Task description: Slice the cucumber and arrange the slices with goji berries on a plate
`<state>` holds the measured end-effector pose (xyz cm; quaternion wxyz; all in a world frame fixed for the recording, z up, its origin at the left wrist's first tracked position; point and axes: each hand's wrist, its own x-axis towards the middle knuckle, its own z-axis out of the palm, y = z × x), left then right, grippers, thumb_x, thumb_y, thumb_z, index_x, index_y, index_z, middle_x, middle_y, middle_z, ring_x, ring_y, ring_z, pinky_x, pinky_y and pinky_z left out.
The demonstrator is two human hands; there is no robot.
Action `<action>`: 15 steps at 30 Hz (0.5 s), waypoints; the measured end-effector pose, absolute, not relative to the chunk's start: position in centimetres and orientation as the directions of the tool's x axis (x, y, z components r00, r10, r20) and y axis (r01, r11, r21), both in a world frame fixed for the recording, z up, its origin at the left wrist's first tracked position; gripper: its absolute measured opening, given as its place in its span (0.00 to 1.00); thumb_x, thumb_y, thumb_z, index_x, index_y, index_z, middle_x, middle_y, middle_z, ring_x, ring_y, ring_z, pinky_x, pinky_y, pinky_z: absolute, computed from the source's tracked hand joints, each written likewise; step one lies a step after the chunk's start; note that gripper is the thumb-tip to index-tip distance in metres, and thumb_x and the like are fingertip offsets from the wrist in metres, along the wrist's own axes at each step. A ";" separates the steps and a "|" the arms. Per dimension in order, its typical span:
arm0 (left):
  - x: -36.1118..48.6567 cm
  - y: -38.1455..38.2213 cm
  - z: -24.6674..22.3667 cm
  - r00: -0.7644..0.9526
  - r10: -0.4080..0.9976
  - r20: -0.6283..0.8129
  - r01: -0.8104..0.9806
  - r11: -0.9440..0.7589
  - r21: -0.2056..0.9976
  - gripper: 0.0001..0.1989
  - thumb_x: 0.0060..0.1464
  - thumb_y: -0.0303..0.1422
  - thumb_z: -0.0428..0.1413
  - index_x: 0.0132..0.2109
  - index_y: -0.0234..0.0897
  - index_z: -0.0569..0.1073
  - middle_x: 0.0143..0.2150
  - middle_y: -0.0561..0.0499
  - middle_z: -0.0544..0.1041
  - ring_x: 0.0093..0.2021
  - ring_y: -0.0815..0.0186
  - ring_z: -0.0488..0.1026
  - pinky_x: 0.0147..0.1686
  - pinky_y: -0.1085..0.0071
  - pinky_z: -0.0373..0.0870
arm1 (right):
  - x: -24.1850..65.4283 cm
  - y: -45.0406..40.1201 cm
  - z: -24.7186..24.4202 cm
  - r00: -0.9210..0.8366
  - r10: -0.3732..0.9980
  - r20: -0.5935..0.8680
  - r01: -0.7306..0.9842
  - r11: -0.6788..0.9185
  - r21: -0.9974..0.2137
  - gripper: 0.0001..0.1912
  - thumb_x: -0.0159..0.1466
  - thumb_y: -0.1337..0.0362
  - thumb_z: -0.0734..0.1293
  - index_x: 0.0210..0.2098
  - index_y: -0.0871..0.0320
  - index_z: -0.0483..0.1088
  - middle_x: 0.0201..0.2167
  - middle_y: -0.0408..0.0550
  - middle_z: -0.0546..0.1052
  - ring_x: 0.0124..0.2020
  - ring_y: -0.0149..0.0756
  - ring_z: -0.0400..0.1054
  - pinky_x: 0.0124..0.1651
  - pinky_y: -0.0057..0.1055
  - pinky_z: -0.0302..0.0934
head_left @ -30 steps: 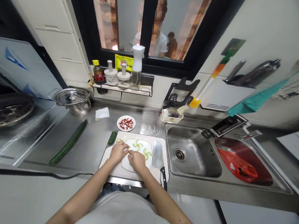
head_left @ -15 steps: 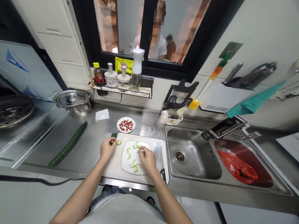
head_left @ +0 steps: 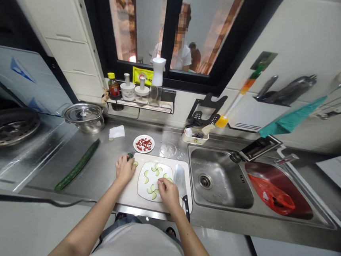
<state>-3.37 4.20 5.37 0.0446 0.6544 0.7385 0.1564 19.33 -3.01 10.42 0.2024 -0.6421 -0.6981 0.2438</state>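
A white squarish plate (head_left: 145,188) lies on a pale cutting board (head_left: 127,194), with thin green cucumber slices (head_left: 156,169) laid on it in curved groups. Over the plate's right side is my right hand (head_left: 167,192), its fingertips pinched together; what they hold, if anything, is too small to make out. My left hand (head_left: 124,169) rests at the board's left edge, fingers bent and somewhat apart, beside a small cucumber piece (head_left: 135,164). Whether it grips anything is hidden. A knife (head_left: 186,207) lies along the board's right side.
Behind the board stands a small plate of red bits (head_left: 144,144). A whole cucumber (head_left: 77,165) and a lidded pot (head_left: 84,116) are at the left. To the right is a sink (head_left: 222,180) with a red bag (head_left: 272,196). Someone's white shirt shows through the window.
My right hand has moved slightly down, uncovering the upper slices and more on the plate's right. My left hand has turned, its fingers now spread over the board's left edge.
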 end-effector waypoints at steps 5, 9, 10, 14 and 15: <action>-2.9 5.3 4.6 -0.075 0.992 0.097 0.983 0.057 0.174 0.12 0.56 0.38 0.52 0.44 0.43 0.76 0.64 0.43 0.56 0.62 0.44 0.50 0.56 0.42 0.47 | 19.5 -3.2 10.2 -0.092 0.996 -0.013 0.763 0.062 -0.643 0.19 0.65 0.58 0.53 0.37 0.56 0.74 0.27 0.47 0.76 0.31 0.35 0.69 0.33 0.25 0.56; -3.0 5.9 3.8 -0.044 0.995 0.088 0.993 0.034 0.115 0.11 0.56 0.36 0.53 0.42 0.40 0.76 0.65 0.41 0.56 0.64 0.44 0.49 0.58 0.40 0.41 | 19.8 -3.4 10.0 -0.099 0.995 -0.007 0.763 0.072 -0.642 0.19 0.65 0.59 0.53 0.37 0.56 0.74 0.27 0.47 0.76 0.31 0.34 0.69 0.33 0.25 0.55; -3.1 6.1 3.8 -0.033 0.996 0.087 0.994 0.024 0.106 0.11 0.55 0.35 0.53 0.42 0.39 0.76 0.65 0.40 0.56 0.64 0.44 0.49 0.58 0.40 0.40 | 19.8 -3.4 10.0 -0.100 0.995 -0.010 0.766 0.071 -0.639 0.19 0.65 0.58 0.53 0.37 0.56 0.74 0.27 0.47 0.76 0.31 0.34 0.69 0.33 0.25 0.55; -3.2 6.7 4.3 -0.017 0.997 0.074 0.995 0.010 0.096 0.11 0.54 0.34 0.54 0.44 0.37 0.75 0.62 0.38 0.59 0.64 0.45 0.49 0.58 0.40 0.39 | 19.9 -3.4 10.0 -0.098 0.995 -0.019 0.770 0.063 -0.635 0.19 0.65 0.59 0.54 0.37 0.56 0.74 0.28 0.47 0.77 0.30 0.34 0.69 0.33 0.25 0.56; -3.2 6.8 4.5 -0.014 0.998 0.066 0.994 0.007 0.105 0.10 0.53 0.33 0.54 0.43 0.37 0.74 0.61 0.38 0.61 0.63 0.45 0.50 0.58 0.40 0.40 | 19.9 -3.3 10.0 -0.099 0.995 -0.019 0.769 0.064 -0.636 0.18 0.65 0.59 0.54 0.37 0.56 0.74 0.28 0.47 0.77 0.30 0.34 0.69 0.33 0.25 0.55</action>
